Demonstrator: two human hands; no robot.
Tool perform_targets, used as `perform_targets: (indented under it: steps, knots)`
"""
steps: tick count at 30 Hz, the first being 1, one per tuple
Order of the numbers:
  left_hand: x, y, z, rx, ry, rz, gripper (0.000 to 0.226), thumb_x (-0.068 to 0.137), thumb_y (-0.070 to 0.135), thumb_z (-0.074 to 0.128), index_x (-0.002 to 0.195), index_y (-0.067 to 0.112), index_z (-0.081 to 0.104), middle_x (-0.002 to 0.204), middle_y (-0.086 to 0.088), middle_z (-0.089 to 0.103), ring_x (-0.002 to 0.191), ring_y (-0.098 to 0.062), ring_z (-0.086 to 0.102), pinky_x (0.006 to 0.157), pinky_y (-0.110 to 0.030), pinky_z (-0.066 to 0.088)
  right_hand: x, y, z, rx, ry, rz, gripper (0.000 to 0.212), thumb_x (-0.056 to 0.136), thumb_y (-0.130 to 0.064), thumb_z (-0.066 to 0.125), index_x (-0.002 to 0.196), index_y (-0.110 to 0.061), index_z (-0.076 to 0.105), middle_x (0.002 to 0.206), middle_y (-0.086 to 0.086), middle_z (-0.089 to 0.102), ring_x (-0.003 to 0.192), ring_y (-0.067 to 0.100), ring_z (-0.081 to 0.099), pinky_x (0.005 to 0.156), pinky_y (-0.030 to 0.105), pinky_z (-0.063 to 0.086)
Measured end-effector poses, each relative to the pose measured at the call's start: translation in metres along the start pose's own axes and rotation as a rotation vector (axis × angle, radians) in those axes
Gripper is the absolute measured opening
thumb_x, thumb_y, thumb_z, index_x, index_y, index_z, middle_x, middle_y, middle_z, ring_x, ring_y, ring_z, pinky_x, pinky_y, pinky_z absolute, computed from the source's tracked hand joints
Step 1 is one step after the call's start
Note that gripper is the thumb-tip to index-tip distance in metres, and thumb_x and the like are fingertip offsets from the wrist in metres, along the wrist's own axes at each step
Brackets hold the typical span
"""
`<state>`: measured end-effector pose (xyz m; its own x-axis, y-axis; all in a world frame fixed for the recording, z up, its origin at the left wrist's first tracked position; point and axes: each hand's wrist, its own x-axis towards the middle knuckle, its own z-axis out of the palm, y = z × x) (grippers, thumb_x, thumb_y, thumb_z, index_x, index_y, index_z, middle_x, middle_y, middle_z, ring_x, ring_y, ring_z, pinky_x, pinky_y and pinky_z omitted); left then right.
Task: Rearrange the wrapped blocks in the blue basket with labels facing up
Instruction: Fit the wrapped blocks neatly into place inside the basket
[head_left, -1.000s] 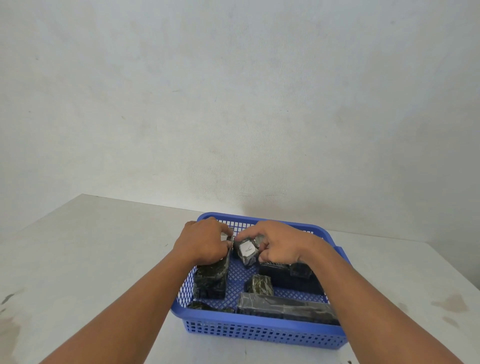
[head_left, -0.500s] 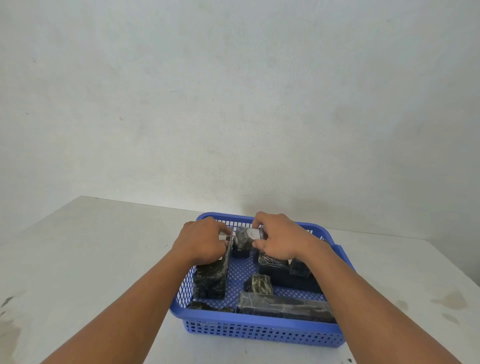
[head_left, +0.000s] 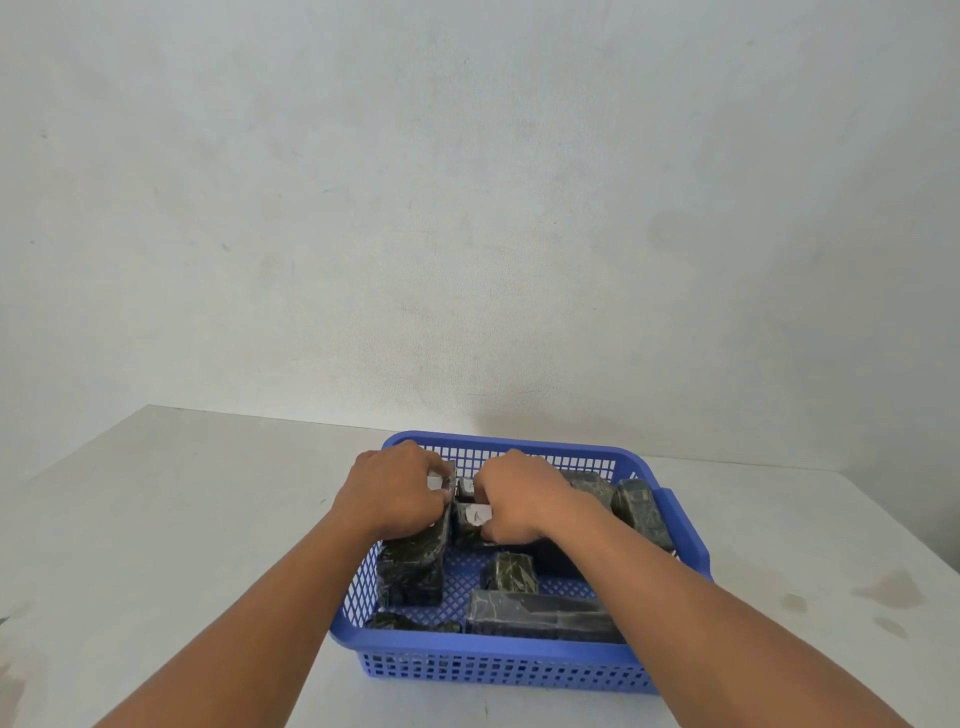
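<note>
Basket: blue perforated plastic basket (head_left: 519, 667) on the white desk (head_left: 182, 519), near its front edge, against a pale wall
Left hand: left hand (head_left: 395, 493) in the far left of the basket, grip clenched on the far end of a long dark plastic-wrapped block (head_left: 413, 571) lying along the left wall; a white label shows at the fingertips
Right hand: right hand (head_left: 519, 501) just beside the left, grip grasping a small dark wrapped block with a white label (head_left: 475, 517), label facing up
Other blocks: small wrapped cube (head_left: 511, 571) mid-floor; long wrapped bar (head_left: 540, 616) along the near wall; two wrapped blocks (head_left: 636, 509) against the far right wall; one low piece (head_left: 395, 621) in the near left corner
Labels on other blocks: cannot tell
</note>
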<state>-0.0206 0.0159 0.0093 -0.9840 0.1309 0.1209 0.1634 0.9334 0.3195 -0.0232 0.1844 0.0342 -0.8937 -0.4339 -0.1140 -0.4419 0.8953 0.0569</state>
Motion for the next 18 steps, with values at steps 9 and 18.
perform_targets:
  steps: [9,18]
  knots:
    - [0.001,-0.001,0.002,0.004,0.012,0.008,0.038,0.084,0.049,0.057,0.120,0.040,0.065,0.136,0.008,0.057,0.120,-0.016,0.057,0.105,-0.041,0.039,0.009,-0.007,0.010,-0.093,0.020,0.047,0.034,0.083,-0.025,0.072,0.063,-0.014,0.046,0.079,0.005,0.052,0.088,0.031,0.057,0.084,0.043,0.047]
    - [0.002,0.000,0.003,0.037,0.034,0.013,0.038,0.083,0.051,0.056,0.118,0.038,0.065,0.133,0.007,0.059,0.117,-0.016,0.058,0.102,-0.040,0.041,0.003,0.004,0.006,0.073,0.103,0.046,0.047,0.078,-0.049,0.077,0.099,-0.009,0.067,0.099,0.011,0.065,0.090,0.031,0.061,0.075,0.036,0.051]
